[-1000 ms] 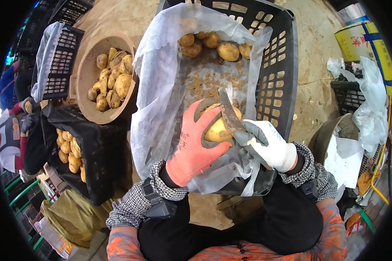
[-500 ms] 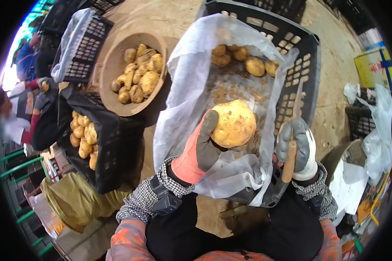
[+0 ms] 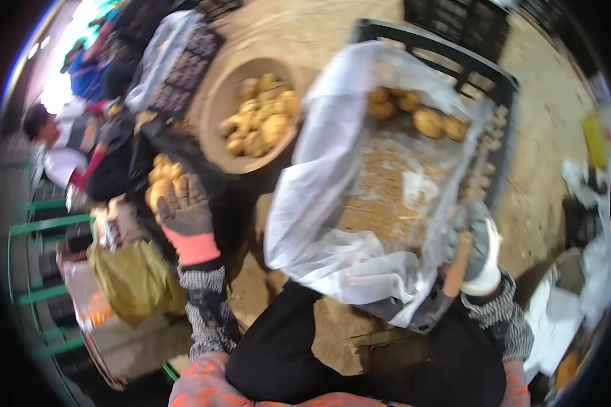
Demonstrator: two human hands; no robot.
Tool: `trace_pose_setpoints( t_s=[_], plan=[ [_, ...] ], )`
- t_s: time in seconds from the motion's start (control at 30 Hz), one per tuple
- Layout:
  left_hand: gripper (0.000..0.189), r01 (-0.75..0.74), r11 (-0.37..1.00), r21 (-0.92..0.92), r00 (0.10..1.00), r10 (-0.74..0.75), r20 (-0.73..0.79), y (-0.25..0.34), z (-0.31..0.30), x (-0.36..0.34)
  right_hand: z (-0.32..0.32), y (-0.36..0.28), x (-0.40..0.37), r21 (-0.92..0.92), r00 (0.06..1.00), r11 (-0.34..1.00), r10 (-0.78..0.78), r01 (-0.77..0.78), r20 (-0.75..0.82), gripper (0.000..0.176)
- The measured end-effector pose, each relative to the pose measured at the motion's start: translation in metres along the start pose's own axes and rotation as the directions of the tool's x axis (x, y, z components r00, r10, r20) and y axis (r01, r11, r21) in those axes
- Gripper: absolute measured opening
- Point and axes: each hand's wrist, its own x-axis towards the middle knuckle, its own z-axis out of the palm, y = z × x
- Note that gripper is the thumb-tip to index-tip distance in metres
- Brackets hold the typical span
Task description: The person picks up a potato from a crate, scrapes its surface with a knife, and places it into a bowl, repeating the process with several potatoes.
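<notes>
My left hand [image 3: 185, 209], in a grey and coral glove, reaches over the black-lined crate [image 3: 214, 176] at the left. Its fingers are stretched out and apart. A large potato [image 3: 157, 195] lies against its left side, partly covered by the hand, near several other potatoes [image 3: 164, 169]. My right hand [image 3: 478, 247], in a grey and white glove, is closed around the wooden handle of a knife [image 3: 458, 264] at the right edge of the big crate. The knife's blade points up and away, blurred.
The big black crate [image 3: 509, 163] has a white liner [image 3: 319, 176], loose soil and several potatoes [image 3: 428, 123] at its far end. A brown basin [image 3: 214, 102] of potatoes stands left of it. Another person [image 3: 64, 152] sits at the far left. White plastic sheeting [image 3: 550, 312] lies at right.
My left hand has moved left from above the big crate to the black-lined crate, and its fingers have opened beside the large potato. My right hand still holds the knife. The view has shifted left.
</notes>
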Motion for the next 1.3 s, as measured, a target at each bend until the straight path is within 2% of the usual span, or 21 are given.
trace_pose_setpoints(
  t_s=[0.03,0.07,0.13,0.17,0.2,0.27,0.3,0.43,0.5,0.57,0.63,0.73,0.77,0.8,0.87,0.9,0.93,1.03,1.1,1.23,1.3],
  plan=[
    [0.054,0.036,0.999,0.03,0.991,-0.032,-0.13,-0.015,0.013,0.002,0.007,-0.007,-0.003,-0.253,0.978,0.952,-0.131,0.17,0.165,0.036],
    [0.054,0.081,0.997,0.016,0.99,-0.079,-0.116,-0.034,0.045,-0.003,0.008,-0.005,0.0,-0.177,0.964,0.961,-0.175,0.211,0.198,0.038],
    [0.059,0.075,0.896,0.437,0.933,-0.218,0.287,-0.082,0.123,-0.026,0.0,-0.002,0.006,-0.04,0.943,0.967,-0.234,0.25,0.237,0.038],
    [0.056,0.29,0.921,0.259,0.761,-0.386,0.522,-0.107,0.14,-0.027,-0.001,-0.002,0.006,0.013,0.945,0.973,-0.226,0.229,0.236,0.038],
    [0.048,0.215,0.83,0.515,0.652,-0.515,0.557,-0.13,0.169,-0.036,-0.006,0.0,0.009,0.016,0.935,0.968,-0.248,0.252,0.253,0.038],
    [0.046,-0.336,0.542,0.77,0.39,-0.664,0.637,-0.193,0.194,-0.035,-0.003,-0.001,0.006,0.013,0.937,0.966,-0.253,0.257,0.242,0.038],
    [0.05,-0.681,0.395,0.616,0.281,-0.636,0.718,-0.229,0.196,-0.028,-0.002,-0.002,0.005,0.014,0.935,0.965,-0.257,0.261,0.244,0.038],
    [0.064,-0.941,-0.059,0.332,0.24,-0.809,0.537,-0.359,0.2,-0.002,-0.003,-0.008,0.002,-0.102,0.96,0.973,-0.179,0.205,0.216,0.04],
    [0.063,-0.924,-0.093,0.37,0.275,-0.836,0.475,-0.392,0.213,0.002,-0.001,-0.012,0.001,-0.119,0.973,0.978,-0.15,0.173,0.178,0.041],
    [0.063,-0.839,-0.274,0.471,0.45,-0.835,0.316,-0.411,0.209,-0.003,0.0,-0.014,0.0,-0.131,0.963,0.98,-0.117,0.152,0.242,0.041],
    [0.059,-0.863,-0.266,0.429,0.455,-0.78,0.43,-0.415,0.191,0.005,-0.001,-0.013,0.002,-0.138,0.96,0.978,-0.121,0.159,0.251,0.04],
    [0.046,-0.766,-0.113,0.633,0.434,-0.818,0.379,-0.381,0.172,0.001,-0.005,-0.006,0.003,-0.088,0.913,0.958,-0.228,0.272,0.337,0.042],
    [0.046,-0.35,0.116,0.93,0.36,-0.9,0.247,-0.362,0.168,-0.001,-0.005,-0.006,0.001,-0.076,0.914,0.96,-0.23,0.27,0.333,0.042],
    [0.047,0.201,0.221,0.954,0.224,-0.959,0.175,-0.334,0.17,-0.006,-0.003,-0.007,0.0,-0.082,0.943,0.971,-0.197,0.226,0.267,0.042],
    [0.048,0.485,0.334,0.808,0.203,-0.942,0.267,-0.268,0.178,-0.028,-0.002,-0.018,-0.003,-0.094,0.961,0.989,-0.087,0.115,0.262,0.039],
    [0.056,0.625,0.307,0.718,0.079,-0.94,0.333,-0.243,0.17,-0.03,-0.005,-0.018,-0.002,-0.089,0.957,0.99,-0.083,0.112,0.278,0.039],
    [0.058,0.717,0.315,0.622,0.14,-0.939,0.315,-0.215,0.165,-0.041,-0.007,-0.015,0.001,-0.141,0.928,0.98,-0.083,0.143,0.363,0.038],
    [0.06,0.896,0.27,0.352,0.164,-0.939,0.303,-0.162,0.138,-0.075,0.006,-0.019,0.0,-0.237,0.898,0.971,0.113,-0.01,0.426,0.032],
    [0.063,0.969,0.192,0.156,0.13,-0.931,0.34,-0.147,0.134,-0.095,0.012,-0.014,-0.003,-0.35,0.931,0.922,0.26,-0.162,0.254,0.027],
    [0.063,0.965,0.263,0.018,0.227,-0.861,0.455,-0.154,0.12,-0.114,0.004,-0.002,0.002,-0.361,0.921,0.93,0.197,-0.067,0.335,0.015],
    [0.06,0.951,0.297,0.082,0.235,-0.871,0.431,-0.151,0.12,-0.111,0.002,0.001,0.007,-0.61,0.938,0.791,0.178,0.043,0.297,0.012]
  ],
)
